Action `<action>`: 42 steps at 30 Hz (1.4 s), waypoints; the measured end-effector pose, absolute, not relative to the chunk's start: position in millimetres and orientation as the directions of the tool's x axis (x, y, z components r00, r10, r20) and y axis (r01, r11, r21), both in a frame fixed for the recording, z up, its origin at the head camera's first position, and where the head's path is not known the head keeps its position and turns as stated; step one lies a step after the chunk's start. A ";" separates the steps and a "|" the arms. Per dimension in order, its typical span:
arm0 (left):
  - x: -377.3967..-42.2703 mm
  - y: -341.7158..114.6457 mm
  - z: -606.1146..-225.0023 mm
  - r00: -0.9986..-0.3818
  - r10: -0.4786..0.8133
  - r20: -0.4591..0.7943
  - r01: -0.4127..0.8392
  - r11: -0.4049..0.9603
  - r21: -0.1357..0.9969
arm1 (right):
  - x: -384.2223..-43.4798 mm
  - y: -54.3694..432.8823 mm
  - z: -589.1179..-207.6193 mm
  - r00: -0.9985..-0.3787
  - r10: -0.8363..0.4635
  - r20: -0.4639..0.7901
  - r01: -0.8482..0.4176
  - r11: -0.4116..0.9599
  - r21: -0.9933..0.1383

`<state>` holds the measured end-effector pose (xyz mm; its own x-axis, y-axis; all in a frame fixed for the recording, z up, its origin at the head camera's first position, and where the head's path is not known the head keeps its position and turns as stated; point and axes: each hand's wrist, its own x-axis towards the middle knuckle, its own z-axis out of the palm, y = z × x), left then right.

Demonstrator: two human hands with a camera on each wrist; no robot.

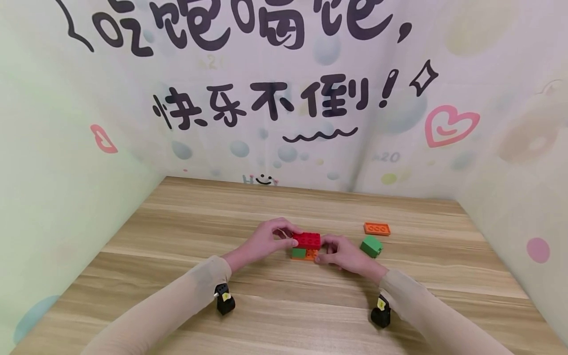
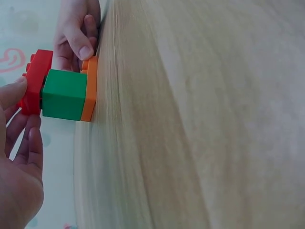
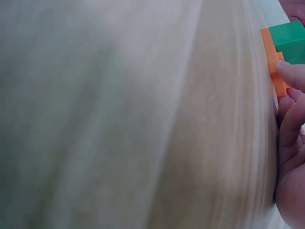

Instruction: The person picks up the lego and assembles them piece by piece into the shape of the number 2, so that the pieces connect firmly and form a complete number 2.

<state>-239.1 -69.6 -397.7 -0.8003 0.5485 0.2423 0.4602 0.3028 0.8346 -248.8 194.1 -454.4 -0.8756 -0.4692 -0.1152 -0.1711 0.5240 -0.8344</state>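
Thumb and fingers of my left hand (image 1: pixel 269 237) pinch a red toy building brick (image 1: pixel 307 240) at its left end. It sits over a green block (image 2: pixel 65 95), right at that block's top in the left wrist view. The green block stands at one end of a flat orange building plate (image 1: pixel 312 255) on the table. My right hand (image 1: pixel 347 254) grips the orange plate's right end, its thumb over the studs and a finger against the edge. In the right wrist view the plate (image 3: pixel 273 62) shows beneath the green block, and the red brick is mostly out of frame.
A second orange plate (image 1: pixel 377 229) lies on the wooden table (image 1: pixel 213 207) beyond my right hand. A loose green block (image 1: pixel 371 246) rests tilted just beside that hand. A printed cloth backdrop (image 1: pixel 266 138) rises behind the table.
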 end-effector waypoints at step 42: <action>-264.1 -69.1 -420.2 -0.798 0.571 0.195 0.452 0.352 0.820 | -248.2 192.2 -453.8 -0.879 -0.466 -0.107 -0.172 0.517 -0.838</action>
<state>-264.1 -69.1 -420.2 -0.7977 0.5707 0.1951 0.4521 0.3516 0.8197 -248.2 192.2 -453.8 -0.8785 -0.4656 -0.1069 -0.1722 0.5174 -0.8382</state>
